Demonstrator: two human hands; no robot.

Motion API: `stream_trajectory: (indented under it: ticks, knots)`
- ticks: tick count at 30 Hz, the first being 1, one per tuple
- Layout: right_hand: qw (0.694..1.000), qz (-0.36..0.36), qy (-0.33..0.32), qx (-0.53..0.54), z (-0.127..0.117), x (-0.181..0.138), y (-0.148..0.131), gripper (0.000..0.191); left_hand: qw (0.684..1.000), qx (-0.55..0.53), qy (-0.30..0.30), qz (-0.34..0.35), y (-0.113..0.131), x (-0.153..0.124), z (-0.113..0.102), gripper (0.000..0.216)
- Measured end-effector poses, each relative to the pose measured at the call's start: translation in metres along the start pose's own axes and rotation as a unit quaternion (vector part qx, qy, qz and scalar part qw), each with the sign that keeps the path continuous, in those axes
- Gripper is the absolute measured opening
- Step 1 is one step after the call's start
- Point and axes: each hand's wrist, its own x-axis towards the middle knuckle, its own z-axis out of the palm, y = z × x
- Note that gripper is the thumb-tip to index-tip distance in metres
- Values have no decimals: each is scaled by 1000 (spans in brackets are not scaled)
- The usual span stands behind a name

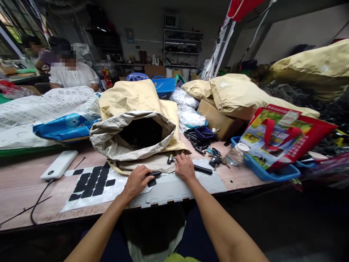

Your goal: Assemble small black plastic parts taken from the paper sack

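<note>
Fingers [148,175] of the left hand [136,182] are curled round a thin black stick [154,174], which lies across the top edge of a gray sheet [174,189] just in front of the person. Right hand [184,167] lies flat with its fingers spread, pressing on a small hammer [191,166] with a black handle; it does not grip it. Both hands are close together, near the front of the desk [21,189].

One white sheet [89,189] to the left carries many black sticky pads, too many to count well. One white power bank [59,164] with a black cable lies farther left. One big open paper sack [133,134] sits just behind the hands, dark inside. One bunch of keys [216,160] and one small clear jar [236,153] lie to the right, beside one blue tray [272,173] holding one red bag [283,134].

Wood-colored and crowded, the desk holds several more tan sacks behind. Two people sit far back on the left. Shelves [182,47] stand against the back wall.
</note>
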Motion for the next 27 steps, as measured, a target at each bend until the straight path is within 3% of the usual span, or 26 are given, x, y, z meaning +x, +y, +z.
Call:
stream_trajectory:
  ticks: [5, 11, 16, 20, 23, 27]
  knots:
    - [1000, -7, 17, 12, 1, -1, 0, 18, 999, -35, -7, -31, 7, -7, 13, 29]
    - [1000, -14, 11, 14, 3, 2, 5, 23, 995, -69, -33, -63, 14, -2, 13, 24]
    - [998, -17, 53, 8, -14, -8, -10, 30, 993, -96, -7, -73, 12, -3, 12, 22]
    - [982, -15, 115, 147, -30, -33, -42, 36, 991, -108, 7, -76, 10, -3, 15, 21]
    - [962, -32, 100, 252, -31, -52, -62, 34, 990, -113, 11, -80, 9, -2, 17, 21]
    - [955, -27, 66, 289, -31, -64, -79, 33, 989, -118, 14, -88, 8, -2, 18, 19]
